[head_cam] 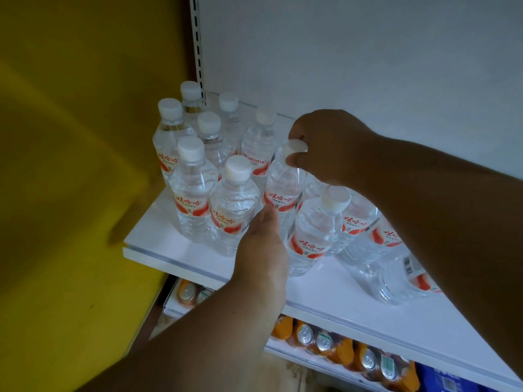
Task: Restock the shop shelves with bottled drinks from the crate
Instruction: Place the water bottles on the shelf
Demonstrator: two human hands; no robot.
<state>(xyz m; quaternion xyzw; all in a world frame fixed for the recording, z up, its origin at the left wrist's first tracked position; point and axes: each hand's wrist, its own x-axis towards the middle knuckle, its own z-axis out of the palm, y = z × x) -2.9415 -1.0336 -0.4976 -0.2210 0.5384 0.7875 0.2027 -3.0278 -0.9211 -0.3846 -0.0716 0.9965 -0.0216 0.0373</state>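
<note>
Clear bottle (281,185) stands upright; right hand (325,145) pinches its cap from above; left hand (261,244), fingers straight, steadies its base.

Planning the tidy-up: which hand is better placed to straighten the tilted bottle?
Probably the right hand: it already pinches the cap of the tilted bottle. The left hand only rests against its lower body.

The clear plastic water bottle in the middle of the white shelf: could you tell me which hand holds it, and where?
The right hand pinches the clear plastic water bottle by its white cap; the left hand touches its lower body.
</note>
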